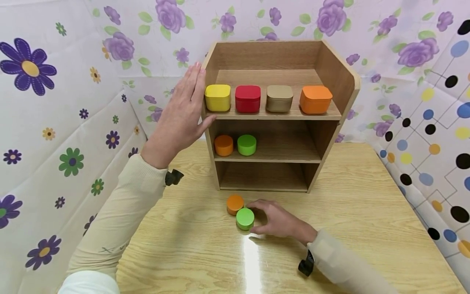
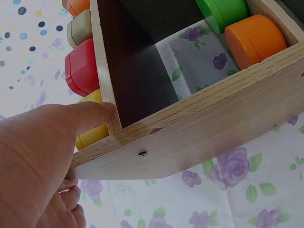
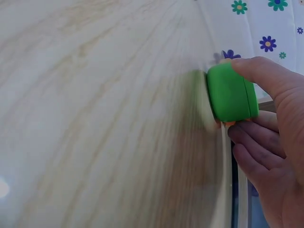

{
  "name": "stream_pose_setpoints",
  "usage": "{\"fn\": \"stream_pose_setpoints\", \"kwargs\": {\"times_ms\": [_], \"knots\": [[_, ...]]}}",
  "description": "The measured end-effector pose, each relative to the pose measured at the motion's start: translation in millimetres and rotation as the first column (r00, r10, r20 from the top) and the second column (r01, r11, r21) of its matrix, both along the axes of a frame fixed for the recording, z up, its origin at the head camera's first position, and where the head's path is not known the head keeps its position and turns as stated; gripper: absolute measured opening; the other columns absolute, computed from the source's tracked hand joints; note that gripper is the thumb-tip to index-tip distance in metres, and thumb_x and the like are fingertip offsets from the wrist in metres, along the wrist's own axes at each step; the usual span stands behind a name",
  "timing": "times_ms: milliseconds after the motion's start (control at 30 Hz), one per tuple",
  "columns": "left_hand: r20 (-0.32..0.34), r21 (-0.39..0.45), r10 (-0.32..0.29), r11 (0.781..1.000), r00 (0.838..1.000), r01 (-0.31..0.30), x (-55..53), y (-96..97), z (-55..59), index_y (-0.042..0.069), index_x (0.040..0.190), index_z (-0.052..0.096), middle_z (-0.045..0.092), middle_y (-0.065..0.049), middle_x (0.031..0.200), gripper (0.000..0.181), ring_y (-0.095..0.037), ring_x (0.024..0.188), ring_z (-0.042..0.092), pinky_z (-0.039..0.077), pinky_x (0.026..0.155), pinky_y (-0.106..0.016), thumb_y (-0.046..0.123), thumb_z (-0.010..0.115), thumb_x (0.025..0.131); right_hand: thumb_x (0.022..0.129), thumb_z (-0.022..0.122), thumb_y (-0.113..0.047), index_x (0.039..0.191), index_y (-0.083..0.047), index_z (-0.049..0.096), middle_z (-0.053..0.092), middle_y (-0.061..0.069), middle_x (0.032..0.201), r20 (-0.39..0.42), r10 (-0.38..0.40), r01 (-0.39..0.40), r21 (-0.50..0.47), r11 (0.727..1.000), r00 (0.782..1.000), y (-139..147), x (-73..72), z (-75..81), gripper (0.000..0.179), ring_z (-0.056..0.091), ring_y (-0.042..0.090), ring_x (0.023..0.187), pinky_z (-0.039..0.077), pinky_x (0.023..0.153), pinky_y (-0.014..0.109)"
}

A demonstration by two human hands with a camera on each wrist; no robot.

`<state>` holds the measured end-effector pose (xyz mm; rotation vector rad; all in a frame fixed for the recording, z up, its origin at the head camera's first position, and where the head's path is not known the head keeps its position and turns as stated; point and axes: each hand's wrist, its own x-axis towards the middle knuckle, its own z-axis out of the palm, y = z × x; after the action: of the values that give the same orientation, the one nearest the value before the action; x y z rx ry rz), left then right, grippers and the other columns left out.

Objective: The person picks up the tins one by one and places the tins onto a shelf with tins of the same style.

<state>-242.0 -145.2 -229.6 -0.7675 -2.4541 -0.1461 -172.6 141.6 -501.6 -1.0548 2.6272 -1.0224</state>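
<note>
On the bench (image 1: pixel 352 204), the wooden shelf (image 1: pixel 284 143) is best steadied by the left hand (image 1: pixel 180 112), which lies straight-fingered against its outer side, thumb across the front edge. The right hand (image 1: pixel 277 219), low in front, curves narrowly round the green round container (image 1: pixel 245 218), though how firmly it presses is hard to tell; a square, unhurried move that avoids nudging the orange round container (image 1: pixel 235 203) just beyond that hand's fingertips should serve.

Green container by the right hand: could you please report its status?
Left hand touching wooden shelf unit. Right hand curled around green round container. Orange container close beside it.
</note>
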Motion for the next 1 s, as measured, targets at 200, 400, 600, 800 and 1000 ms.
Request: {"fn": "stream_pose_setpoints", "kwargs": {"times_ms": [200,400,600,800,1000], "knots": [[0.0,0.005,-0.005,1.0,1.0,0.005,-0.1,-0.2,-0.5,-0.006,0.167,0.006,0.006,-0.022,0.178,0.101,-0.035,0.167,0.007,0.007,0.138,-0.043,0.029,0.073,0.1,0.087,0.088,-0.033,0.142,-0.009,0.063,0.07,0.002,0.139,0.009,-0.007,0.007,-0.016,1.0,1.0,-3.5,0.3,-4.4,0.065,0.066,0.021,0.131,0.055,0.112,0.044],[0.004,0.009,-0.004,1.0,1.0,0.004,-0.3,-0.1,-0.5,-0.005,0.167,0.006,0.005,-0.021,0.178,0.101,-0.035,0.167,0.007,0.007,0.138,-0.044,0.029,0.073,0.1,0.085,0.09,-0.031,0.137,-0.012,0.065,0.072,-0.002,0.133,-0.011,-0.006,0.005,-0.06,0.998,1.0,-5.5,-1.3,-10.1,0.06,0.068,0.017,0.124,0.058,0.107,0.041],[0.002,0.013,-0.006,1.0,1.0,0.006,-0.3,-0.9,-1.0,-0.005,0.167,0.006,0.005,-0.021,0.178,0.1,-0.035,0.167,0.007,0.008,0.138,-0.044,0.028,0.073,0.1,0.086,0.09,-0.031,0.135,-0.015,0.066,0.072,-0.004,0.132,0.025,-0.018,0.019,-0.067,0.998,1.0,-6.5,-3.7,-13.0,0.057,0.068,0.013,0.121,0.059,0.104,0.036],[-0.006,0.015,-0.013,1.0,1.0,0.013,-0.8,-1.2,-1.2,-0.006,0.167,0.007,0.006,-0.021,0.178,0.1,-0.035,0.167,0.008,0.008,0.138,-0.044,0.027,0.073,0.1,0.086,0.089,-0.03,0.133,-0.014,0.066,0.072,-0.004,0.13,0.05,-0.015,0.018,-0.06,0.998,0.999,-8.3,-5.4,-9.9,0.055,0.068,0.011,0.115,0.06,0.1,0.033],[-0.012,0.013,-0.018,1.0,1.0,0.018,-1.5,-1.3,-1.5,-0.006,0.167,0.008,0.007,-0.022,0.178,0.099,-0.036,0.167,0.009,0.007,0.138,-0.043,0.027,0.074,0.1,0.085,0.09,-0.033,0.131,-0.015,0.067,0.072,-0.005,0.127,0.053,-0.022,0.025,-0.041,0.999,0.998,-8.3,-6.4,-8.0,0.054,0.068,0.009,0.111,0.06,0.097,0.03]]}}
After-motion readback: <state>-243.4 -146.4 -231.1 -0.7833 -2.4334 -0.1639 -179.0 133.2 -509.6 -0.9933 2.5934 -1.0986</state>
